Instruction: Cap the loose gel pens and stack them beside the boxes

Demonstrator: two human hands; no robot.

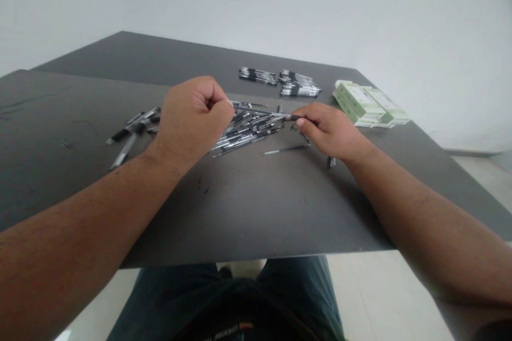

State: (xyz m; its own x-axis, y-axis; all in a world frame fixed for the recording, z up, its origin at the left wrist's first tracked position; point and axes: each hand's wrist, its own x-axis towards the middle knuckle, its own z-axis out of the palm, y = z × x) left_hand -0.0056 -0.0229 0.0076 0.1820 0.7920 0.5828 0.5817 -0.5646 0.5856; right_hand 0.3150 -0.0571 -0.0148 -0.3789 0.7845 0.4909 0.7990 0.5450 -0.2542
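Observation:
A thin dark refill and a clear pen barrel (pixel 276 114) stretch in one line between my two hands, above a pile of refills. My left hand (pixel 198 117) is closed around the left end of the refill. The fingertips of my right hand (pixel 326 130) pinch the black grip at the right end of the barrel. Beneath lies the pile of refills and clear pen parts (pixel 244 130), partly hidden by my left hand. A single refill (pixel 286 149) rests in front of the pile.
Several pens or barrels with black grips (pixel 130 133) lie left of my left wrist. Bundles of clear pens (pixel 258 75) sit at the back. Green and white boxes (pixel 360 102) stand at the right on the dark table (pixel 256 213), near its edge.

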